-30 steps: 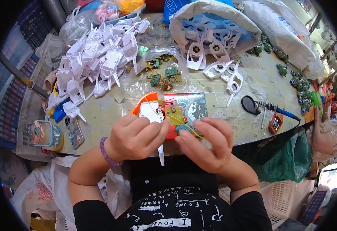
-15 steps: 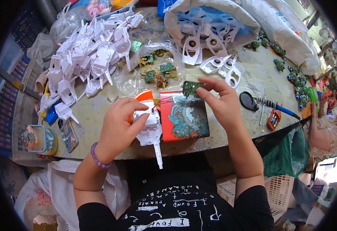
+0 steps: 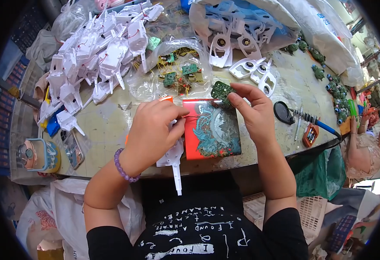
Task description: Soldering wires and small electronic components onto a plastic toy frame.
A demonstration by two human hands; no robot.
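Note:
Between the thumb and fingers of my right hand [image 3: 256, 112] is a green circuit board [image 3: 221, 92], tilted above a red and dark patterned box [image 3: 192, 143]. My left hand [image 3: 155, 128] is closed in a pinch at the box's left edge, on thin dark wires [image 3: 193, 116] that run toward the board. Under that hand lies a white plastic housing [image 3: 171, 157], its narrow stem pointing toward me over the table edge. The hand hides most of the housing's body. An orange object [image 3: 167, 99] shows behind it.
White housings [image 3: 112, 60] are heaped at the back left. Boards with wires [image 3: 169, 79] lie on clear plastic behind the box. White frames [image 3: 250, 71] spill from a sack. A soldering iron [image 3: 324, 126] lies right; a drink container [image 3: 38, 156] stands left. Another person [image 3: 365, 143] sits far right.
My left hand has moved right, off the top of the housing, and closed on the wires. My right hand has turned the board and shifted slightly right.

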